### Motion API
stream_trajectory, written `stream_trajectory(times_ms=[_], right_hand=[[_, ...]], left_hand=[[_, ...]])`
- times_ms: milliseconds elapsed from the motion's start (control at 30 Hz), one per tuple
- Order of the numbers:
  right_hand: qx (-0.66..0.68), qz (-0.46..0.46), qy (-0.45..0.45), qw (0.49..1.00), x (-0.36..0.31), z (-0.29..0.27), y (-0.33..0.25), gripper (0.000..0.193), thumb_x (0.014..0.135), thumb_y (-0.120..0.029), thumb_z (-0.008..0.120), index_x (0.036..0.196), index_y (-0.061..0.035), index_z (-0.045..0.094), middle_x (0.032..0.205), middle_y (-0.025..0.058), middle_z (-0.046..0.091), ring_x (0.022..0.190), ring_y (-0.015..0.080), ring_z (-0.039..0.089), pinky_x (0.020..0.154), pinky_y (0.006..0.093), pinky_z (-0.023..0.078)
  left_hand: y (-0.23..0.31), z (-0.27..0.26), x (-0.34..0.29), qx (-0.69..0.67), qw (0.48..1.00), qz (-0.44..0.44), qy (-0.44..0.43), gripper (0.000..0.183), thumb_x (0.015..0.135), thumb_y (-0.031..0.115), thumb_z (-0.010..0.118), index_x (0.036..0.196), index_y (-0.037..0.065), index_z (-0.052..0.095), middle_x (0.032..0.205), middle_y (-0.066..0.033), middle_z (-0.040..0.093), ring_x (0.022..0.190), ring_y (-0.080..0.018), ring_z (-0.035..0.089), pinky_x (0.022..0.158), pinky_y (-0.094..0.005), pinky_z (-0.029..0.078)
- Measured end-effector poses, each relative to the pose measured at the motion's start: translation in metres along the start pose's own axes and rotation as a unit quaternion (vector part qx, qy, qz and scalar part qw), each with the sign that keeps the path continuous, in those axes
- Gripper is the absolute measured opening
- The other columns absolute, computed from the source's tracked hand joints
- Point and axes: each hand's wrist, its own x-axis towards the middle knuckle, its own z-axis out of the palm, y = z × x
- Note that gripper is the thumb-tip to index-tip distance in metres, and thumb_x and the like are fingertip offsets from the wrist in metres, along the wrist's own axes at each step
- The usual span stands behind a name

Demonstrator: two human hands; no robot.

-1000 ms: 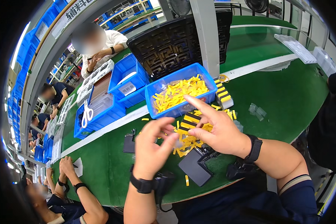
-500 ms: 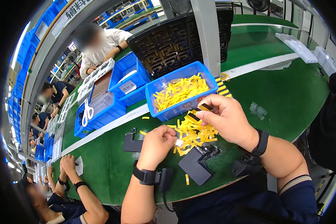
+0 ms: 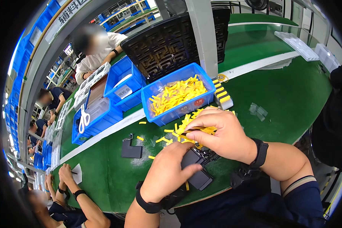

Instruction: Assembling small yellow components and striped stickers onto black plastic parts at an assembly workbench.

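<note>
My left hand (image 3: 168, 171) rests on a flat black part (image 3: 195, 171) lying on the green table (image 3: 292, 95) and holds it down. My right hand (image 3: 222, 133) is just above and to the right of it, fingers pinched on a small yellow strip (image 3: 199, 130). Loose yellow strips (image 3: 178, 131) are scattered on the table under and beside the right hand. A blue bin (image 3: 178, 95) full of the same yellow strips stands just beyond both hands.
Another black part (image 3: 131, 150) lies to the left on the table. More blue bins (image 3: 121, 85), one with white scissors (image 3: 83, 117), stand behind. A black grid tray (image 3: 171, 41) leans against a grey post (image 3: 203, 34). Other people sit at the left and far side.
Both hands drew nearer to me. The left hand came down onto the black part, and the right hand closed over the yellow strips and pinched one.
</note>
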Motion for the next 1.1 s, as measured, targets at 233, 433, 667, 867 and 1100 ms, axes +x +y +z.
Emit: stream_trajectory(times_ms=[233, 433, 667, 867, 1100], right_hand=[[-0.014, 0.024, -0.002, 1.0, -0.003, -0.001, -0.004, 0.014, 0.07, -0.01, 0.07, 0.08, -0.0011, 0.067, 0.074, 0.0096, 0.063, 0.072, 0.0227, 0.058, 0.067, 0.0326, 0.046], [0.011, 0.055, 0.043, 0.998, -0.003, 0.001, -0.005, 0.017, 0.069, -0.012, 0.069, 0.081, -0.0003, 0.067, 0.073, 0.0118, 0.063, 0.071, 0.0248, 0.058, 0.068, 0.0348, 0.045], [-0.001, 0.053, 0.026, 0.998, -0.003, -0.001, -0.008, 0.018, 0.07, -0.012, 0.067, 0.084, 0.0007, 0.067, 0.075, 0.0125, 0.064, 0.072, 0.0258, 0.059, 0.069, 0.0348, 0.045], [-0.012, 0.012, 0.033, 0.999, -0.003, 0.001, -0.004, 0.017, 0.07, -0.011, 0.067, 0.083, -0.0002, 0.067, 0.076, 0.012, 0.063, 0.075, 0.0259, 0.058, 0.07, 0.0355, 0.045], [-0.092, -0.07, 0.019, 0.993, -0.003, 0.002, 0.001, 0.014, 0.065, -0.004, 0.071, 0.076, -0.0015, 0.064, 0.081, 0.0073, 0.061, 0.081, 0.0241, 0.059, 0.079, 0.0367, 0.045]], left_hand=[[-0.008, 0.018, 0.002, -0.422, 0.89, -0.108, 0.134, 0.027, 0.086, 0.003, 0.058, 0.111, 0.0, 0.047, 0.092, -0.0106, 0.066, 0.087, -0.0091, 0.06, 0.075, -0.0218, 0.046], [-0.004, 0.022, 0.003, -0.402, 0.901, -0.072, 0.144, 0.025, 0.088, 0.002, 0.055, 0.11, -0.002, 0.044, 0.09, -0.0108, 0.068, 0.084, -0.0087, 0.061, 0.075, -0.0212, 0.046], [-0.005, 0.022, 0.005, -0.427, 0.893, -0.067, 0.125, 0.02, 0.089, 0.002, 0.053, 0.108, -0.003, 0.049, 0.09, -0.0094, 0.067, 0.085, -0.009, 0.061, 0.076, -0.0217, 0.046], [-0.003, 0.022, 0.004, -0.421, 0.895, -0.061, 0.131, 0.021, 0.088, 0.003, 0.054, 0.108, -0.004, 0.051, 0.09, -0.0084, 0.067, 0.085, -0.0089, 0.061, 0.076, -0.0213, 0.046], [-0.006, 0.024, 0.003, -0.394, 0.904, -0.072, 0.152, 0.022, 0.088, 0.003, 0.056, 0.108, -0.003, 0.051, 0.089, -0.0076, 0.067, 0.081, -0.0082, 0.06, 0.072, -0.0214, 0.046]])
